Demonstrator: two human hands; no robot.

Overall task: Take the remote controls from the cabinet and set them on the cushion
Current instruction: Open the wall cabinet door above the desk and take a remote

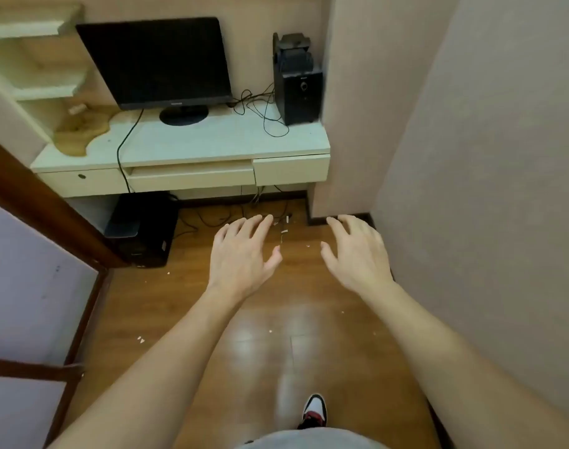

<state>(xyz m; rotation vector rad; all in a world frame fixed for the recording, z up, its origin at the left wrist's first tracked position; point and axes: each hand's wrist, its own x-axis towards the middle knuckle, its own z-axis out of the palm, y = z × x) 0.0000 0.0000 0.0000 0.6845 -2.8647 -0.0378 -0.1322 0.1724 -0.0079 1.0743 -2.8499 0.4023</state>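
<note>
Hovering over floor (276, 335) short of desk (212, 140) edge, left hand (241, 259) and right hand (357, 254), fingers (260, 223) released, empty.

Indoor, warm light, med bright. Broad soft glare patches on wood floor (267, 338), source overhead. Greenish cast on table (212, 140) top. Shadows faint. Even light on left hand (241, 257), right hand (357, 254); outlines soft. Wide-angle bowing at edges: door frame (50, 215), wall (487, 157). Motion blur on shoe (314, 411).

Desk (212, 140) against the far wall, monitor (156, 63) on it left of centre, speaker (297, 89) at its right end, loose cables (260, 111) between them, computer tower (140, 231) on the floor (276, 335) under the desk's left side, shelves (40, 59) at far left, 2 hands, left hand (242, 256) and right hand (357, 251), side by side before the desk
</note>
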